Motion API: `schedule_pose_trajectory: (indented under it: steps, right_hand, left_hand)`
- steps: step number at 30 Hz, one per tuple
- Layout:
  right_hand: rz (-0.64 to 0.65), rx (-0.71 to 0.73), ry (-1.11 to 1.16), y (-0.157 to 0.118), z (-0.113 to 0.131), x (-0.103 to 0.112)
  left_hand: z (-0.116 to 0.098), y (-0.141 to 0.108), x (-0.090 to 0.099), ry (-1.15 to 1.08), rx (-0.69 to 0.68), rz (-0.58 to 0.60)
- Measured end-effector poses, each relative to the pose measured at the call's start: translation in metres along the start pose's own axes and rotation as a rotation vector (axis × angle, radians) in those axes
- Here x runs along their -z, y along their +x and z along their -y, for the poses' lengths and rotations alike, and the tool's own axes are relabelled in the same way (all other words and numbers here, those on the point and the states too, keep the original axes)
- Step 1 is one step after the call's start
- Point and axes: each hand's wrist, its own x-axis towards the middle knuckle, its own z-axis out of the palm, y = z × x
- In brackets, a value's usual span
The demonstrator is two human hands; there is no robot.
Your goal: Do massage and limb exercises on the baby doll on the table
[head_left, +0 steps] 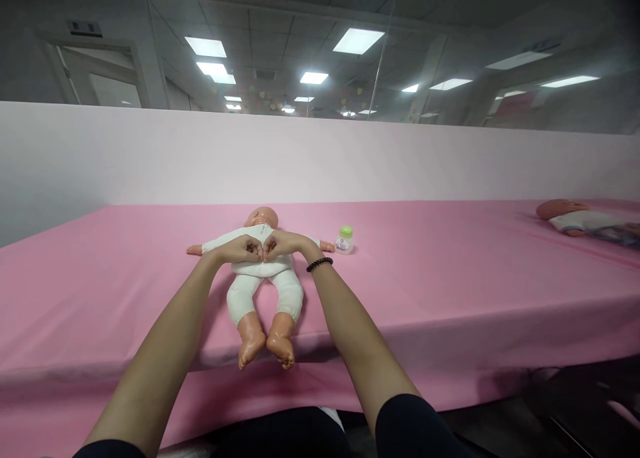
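Observation:
A baby doll with a white cloth body lies on its back on the pink-covered table, head away from me, feet at the front edge. My left hand and my right hand meet over its torso. Fingers of both hands are curled and the fingertips come together near the middle of the belly. Whether they pinch any cloth is too small to tell. A dark beaded bracelet circles my right wrist. Beside the doll's hand on the right stands a small clear jar with a green lid.
Another doll lies at the far right of the table. A low white wall runs along the back edge, with glass above it. Dark objects stand below the table at the lower right.

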Motion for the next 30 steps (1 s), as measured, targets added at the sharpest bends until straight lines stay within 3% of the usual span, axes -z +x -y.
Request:
schedule_pose_trajectory:
  steps: [4, 9, 11, 16, 23, 30]
  right_hand:
    - [-0.097, 0.042, 0.108, 0.001, -0.008, 0.001]
    - [-0.085, -0.057, 0.017, 0.009, -0.014, -0.006]
    - [-0.096, -0.040, 0.019, 0.009, -0.013, -0.005]
    - [-0.285, 0.022, 0.066, 0.003, -0.014, -0.005]
    - [-0.274, -0.047, -0.100, 0.015, -0.020, -0.014]
    - [-0.599, -0.067, -0.093, 0.018, -0.021, -0.020]
  left_hand:
    - [0.004, -0.001, 0.000, -0.007, 0.007, -0.156]
    - [0.006, 0.002, -0.003, 0.052, 0.040, -0.082]
    - [0.006, 0.003, -0.005, 0.057, 0.030, -0.103]
    - [0.015, 0.008, -0.006, 0.133, 0.060, -0.396]
    - [0.009, 0.007, -0.010, 0.292, 0.156, -0.318]
    - [0.003, 0.010, -0.018, 0.282, 0.216, -0.563]
